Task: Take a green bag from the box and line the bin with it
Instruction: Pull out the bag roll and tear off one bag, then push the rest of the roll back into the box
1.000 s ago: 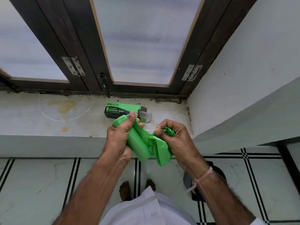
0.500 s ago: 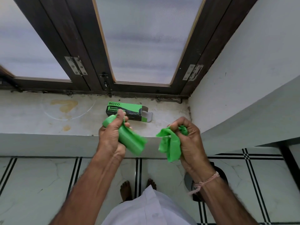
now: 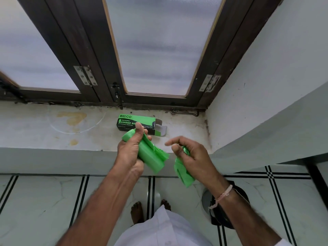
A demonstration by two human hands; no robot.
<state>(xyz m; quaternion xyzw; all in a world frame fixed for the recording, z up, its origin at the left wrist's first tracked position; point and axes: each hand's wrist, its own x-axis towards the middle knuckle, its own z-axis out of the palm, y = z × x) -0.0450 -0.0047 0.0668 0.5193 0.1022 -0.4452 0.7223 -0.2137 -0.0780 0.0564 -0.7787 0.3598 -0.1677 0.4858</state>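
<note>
Head view: left hand (image 3: 130, 153) grips the roll (image 3: 150, 157); right hand (image 3: 193, 157), forefinger loose, pinches a torn-off bag (image 3: 182, 173) hanging below, seemingly clear of the roll.

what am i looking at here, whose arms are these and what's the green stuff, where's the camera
The camera sits on a person's head, looking forward and down, so the arms are the wearer's own; there is no machine. The left hand grips a roll of green bags. The right hand holds one separate green bag, crumpled, with its forefinger and thumb loosened. The two green pieces are apart. Behind the hands, on the stained window ledge, lies the green and black garbage bag box with its end flap open. Below are a tiled floor, bare feet, and a dark round thing under the right wrist, likely the bin, mostly hidden.
</note>
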